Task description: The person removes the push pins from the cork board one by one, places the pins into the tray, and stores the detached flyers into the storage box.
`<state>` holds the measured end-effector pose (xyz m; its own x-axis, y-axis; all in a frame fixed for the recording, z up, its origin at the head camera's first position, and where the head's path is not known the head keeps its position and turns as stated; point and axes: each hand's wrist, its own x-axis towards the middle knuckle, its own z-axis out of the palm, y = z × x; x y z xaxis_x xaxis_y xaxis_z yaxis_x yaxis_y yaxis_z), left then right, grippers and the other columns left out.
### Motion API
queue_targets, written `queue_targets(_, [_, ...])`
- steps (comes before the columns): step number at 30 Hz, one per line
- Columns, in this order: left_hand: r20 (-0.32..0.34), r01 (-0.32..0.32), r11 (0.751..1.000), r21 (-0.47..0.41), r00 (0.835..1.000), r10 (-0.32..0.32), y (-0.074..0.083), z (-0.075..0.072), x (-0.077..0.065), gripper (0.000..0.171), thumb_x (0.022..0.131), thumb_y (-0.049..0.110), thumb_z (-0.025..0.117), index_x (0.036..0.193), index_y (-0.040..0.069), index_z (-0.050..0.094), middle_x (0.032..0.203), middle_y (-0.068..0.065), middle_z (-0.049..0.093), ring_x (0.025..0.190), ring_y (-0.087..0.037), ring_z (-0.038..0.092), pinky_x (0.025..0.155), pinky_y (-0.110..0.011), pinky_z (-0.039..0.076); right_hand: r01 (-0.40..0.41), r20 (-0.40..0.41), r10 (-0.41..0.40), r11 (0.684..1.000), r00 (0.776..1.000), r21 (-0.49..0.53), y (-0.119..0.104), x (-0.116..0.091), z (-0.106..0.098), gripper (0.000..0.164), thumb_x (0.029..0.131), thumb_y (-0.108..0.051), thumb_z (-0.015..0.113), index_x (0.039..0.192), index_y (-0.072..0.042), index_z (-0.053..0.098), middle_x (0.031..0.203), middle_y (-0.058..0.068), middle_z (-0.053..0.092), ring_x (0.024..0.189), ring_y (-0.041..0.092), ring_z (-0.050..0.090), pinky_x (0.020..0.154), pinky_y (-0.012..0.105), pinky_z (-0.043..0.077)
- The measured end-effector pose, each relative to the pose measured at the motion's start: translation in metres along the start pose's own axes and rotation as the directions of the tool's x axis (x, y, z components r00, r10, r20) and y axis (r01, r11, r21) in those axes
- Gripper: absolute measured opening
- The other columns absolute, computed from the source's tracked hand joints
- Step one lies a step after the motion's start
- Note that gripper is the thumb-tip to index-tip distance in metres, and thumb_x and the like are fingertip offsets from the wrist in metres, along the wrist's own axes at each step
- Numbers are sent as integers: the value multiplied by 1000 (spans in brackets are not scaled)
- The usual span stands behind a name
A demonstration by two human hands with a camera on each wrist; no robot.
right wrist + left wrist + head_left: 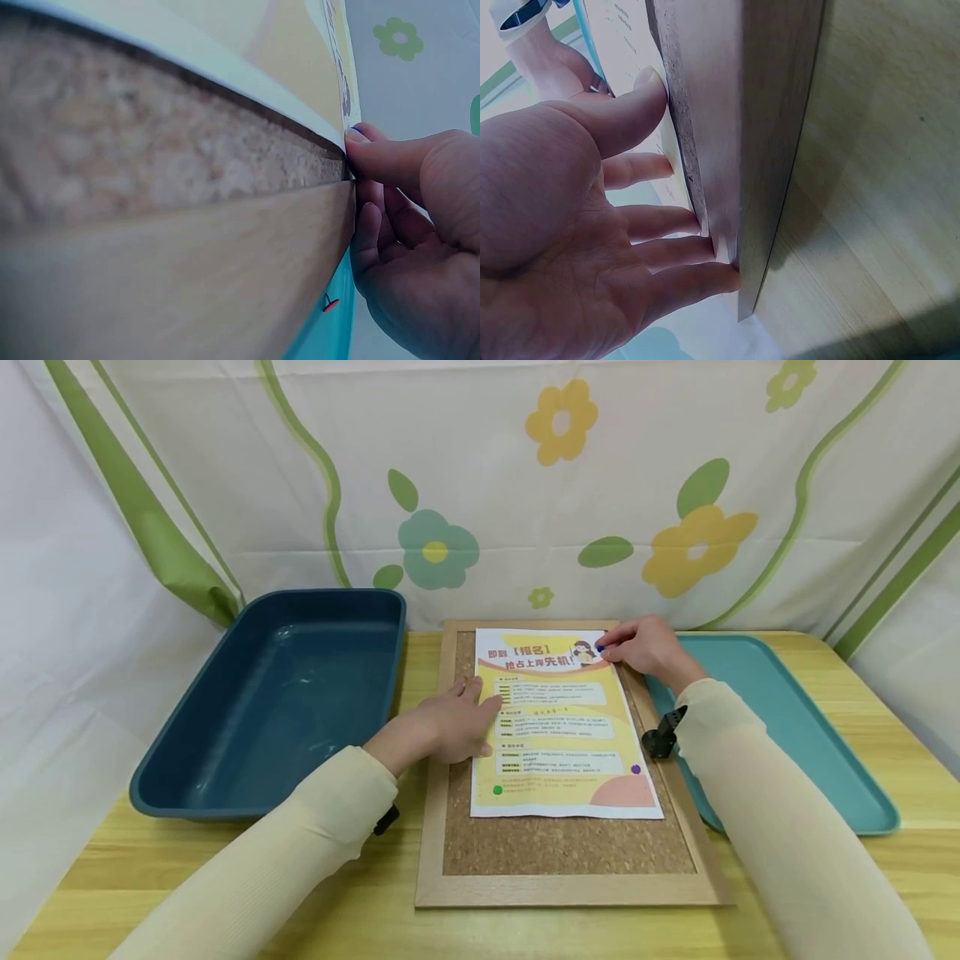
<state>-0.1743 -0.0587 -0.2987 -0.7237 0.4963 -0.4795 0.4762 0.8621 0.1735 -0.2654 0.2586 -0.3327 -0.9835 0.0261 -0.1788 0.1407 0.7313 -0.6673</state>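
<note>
A yellow printed poster lies on a wood-framed cork board. At the poster's top right corner my right hand pinches a blue pushpin between thumb and finger; the pin's blue edge barely shows in the right wrist view. My left hand rests with fingers spread on the poster's left edge and the board's frame. A green pushpin sits at the lower left of the poster, and a purple pushpin at the lower right.
Left of the board stands a deep dark blue basin. A teal tray lies to the right, partly behind the right arm, with a red tack on it. Behind the wooden table hangs a flowered curtain.
</note>
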Motion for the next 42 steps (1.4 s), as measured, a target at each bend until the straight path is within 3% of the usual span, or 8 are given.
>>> queue_targets(20, [4, -17, 1000, 9, 1000, 17, 0, 0, 1, 76, 110, 36, 56, 172, 17, 16, 179, -23, -2, 166, -44, 0, 132, -57, 23, 29, -14, -29, 999, 999, -25, 3, 0, 0, 24, 104, -21, 70, 121, -6, 79, 138, 20, 63, 119, 36, 54, 94, 45, 48])
queue_targets(42, [16, -2, 1000, -12, 1000, 2, 0, -1, -1, 76, 111, 35, 55, 173, 19, 15, 179, -21, -4, 167, -42, -2, 133, -56, 21, 57, 4, -57, 998, 998, 3, 8, -2, -1, 26, 103, -22, 71, 121, -5, 78, 133, 20, 65, 116, 34, 55, 93, 42, 47])
